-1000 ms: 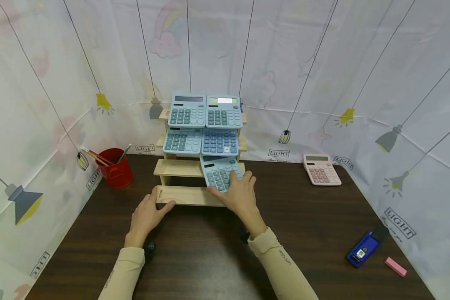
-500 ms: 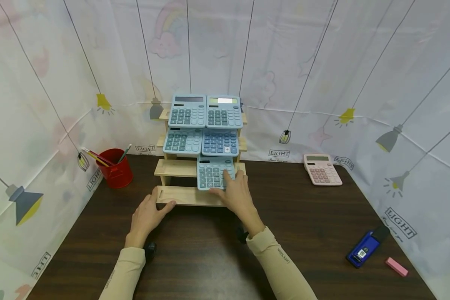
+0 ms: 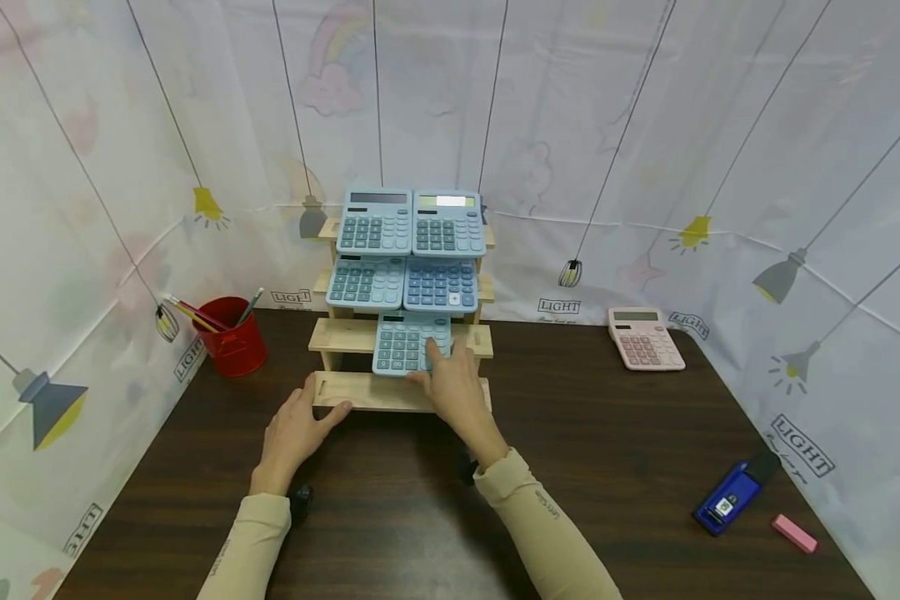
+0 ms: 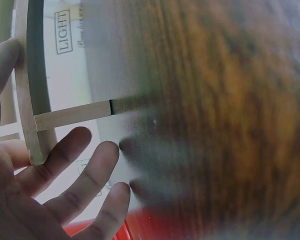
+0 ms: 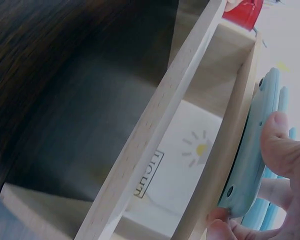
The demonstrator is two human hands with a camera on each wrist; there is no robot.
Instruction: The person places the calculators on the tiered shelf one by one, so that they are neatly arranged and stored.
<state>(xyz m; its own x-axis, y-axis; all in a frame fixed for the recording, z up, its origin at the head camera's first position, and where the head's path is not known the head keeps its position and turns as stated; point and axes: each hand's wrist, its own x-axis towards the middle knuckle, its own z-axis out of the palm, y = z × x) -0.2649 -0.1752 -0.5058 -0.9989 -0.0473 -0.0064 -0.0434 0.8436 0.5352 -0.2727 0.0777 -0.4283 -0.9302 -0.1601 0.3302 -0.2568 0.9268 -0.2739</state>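
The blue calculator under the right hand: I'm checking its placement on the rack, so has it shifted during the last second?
Yes. The blue calculator slid left along the third tier of the wooden rack, guided by the right hand.

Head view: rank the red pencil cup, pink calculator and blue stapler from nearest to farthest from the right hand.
From the right hand:
1. Pink calculator, to the right by the back wall.
2. Red pencil cup, far left.
3. Blue stapler, right front corner.
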